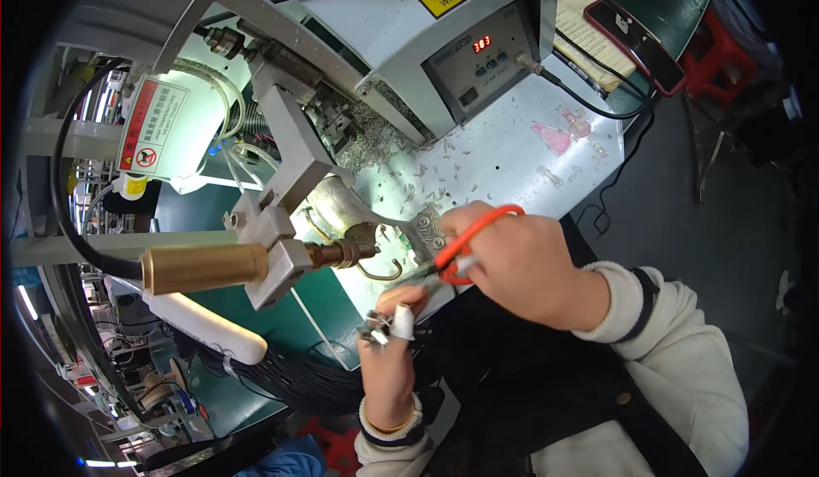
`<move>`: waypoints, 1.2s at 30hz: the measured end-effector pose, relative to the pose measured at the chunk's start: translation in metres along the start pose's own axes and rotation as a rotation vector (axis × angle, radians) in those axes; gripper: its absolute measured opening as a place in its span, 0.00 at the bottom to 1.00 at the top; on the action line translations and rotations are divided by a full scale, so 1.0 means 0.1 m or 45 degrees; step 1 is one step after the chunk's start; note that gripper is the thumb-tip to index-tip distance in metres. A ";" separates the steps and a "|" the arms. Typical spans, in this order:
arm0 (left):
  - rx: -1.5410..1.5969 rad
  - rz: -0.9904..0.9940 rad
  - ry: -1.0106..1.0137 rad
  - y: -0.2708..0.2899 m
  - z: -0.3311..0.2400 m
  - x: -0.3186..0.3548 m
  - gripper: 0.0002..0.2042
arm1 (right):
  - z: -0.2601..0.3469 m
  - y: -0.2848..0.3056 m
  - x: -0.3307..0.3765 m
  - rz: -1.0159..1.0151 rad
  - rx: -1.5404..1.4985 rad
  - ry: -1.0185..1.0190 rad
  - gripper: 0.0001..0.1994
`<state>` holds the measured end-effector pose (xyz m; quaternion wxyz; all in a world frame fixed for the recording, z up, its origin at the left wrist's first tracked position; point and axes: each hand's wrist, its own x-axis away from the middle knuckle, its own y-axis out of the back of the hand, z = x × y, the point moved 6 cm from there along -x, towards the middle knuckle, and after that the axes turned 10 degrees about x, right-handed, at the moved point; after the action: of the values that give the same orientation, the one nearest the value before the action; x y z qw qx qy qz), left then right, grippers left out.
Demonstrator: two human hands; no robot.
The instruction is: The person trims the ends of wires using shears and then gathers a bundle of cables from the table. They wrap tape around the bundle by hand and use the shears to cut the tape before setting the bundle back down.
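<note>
My right hand (520,264) is closed round a hand tool with orange handles (482,225). Its dark jaws point left toward my left hand; blur hides whether they are pliers or scissors. Below and to the left, my left hand (388,370) pinches a small bundle of metal and white pieces (374,330), too blurred to name exactly. A white cover (401,322) sits on one of its digits. Just beyond both hands stands a metal fixture block (424,228) with screws. A brass-bodied soldering iron (205,268) is clamped to the left, its tip end facing the fixture.
A grey control box (478,59) with a red display stands at the back. Small metal clippings (371,136) litter the white machine base (503,161). A phone (636,46) lies at the back right. Black cables (316,379) and a lit lamp bar (213,328) are at lower left.
</note>
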<state>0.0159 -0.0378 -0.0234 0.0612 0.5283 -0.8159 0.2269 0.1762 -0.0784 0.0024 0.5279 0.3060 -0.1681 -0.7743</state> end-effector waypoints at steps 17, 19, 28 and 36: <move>0.052 0.086 -0.238 0.01 0.02 0.22 0.07 | 0.06 -0.46 0.32 0.771 -0.902 -0.345 0.10; 0.298 0.074 -0.029 0.04 0.06 0.22 0.07 | 0.04 -0.49 0.35 0.799 -0.972 -0.352 0.10; 0.033 0.023 0.161 0.13 0.08 0.21 0.08 | 0.44 -0.10 0.38 -0.127 0.627 0.975 0.09; -0.554 0.033 -0.469 0.03 -0.04 0.28 0.07 | 0.43 -0.15 0.42 -0.104 0.524 0.629 0.08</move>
<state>0.0003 -0.0580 -0.0117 0.0209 0.5246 -0.8495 -0.0527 0.1270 -0.1144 0.0139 0.4481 0.5915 -0.1753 -0.6470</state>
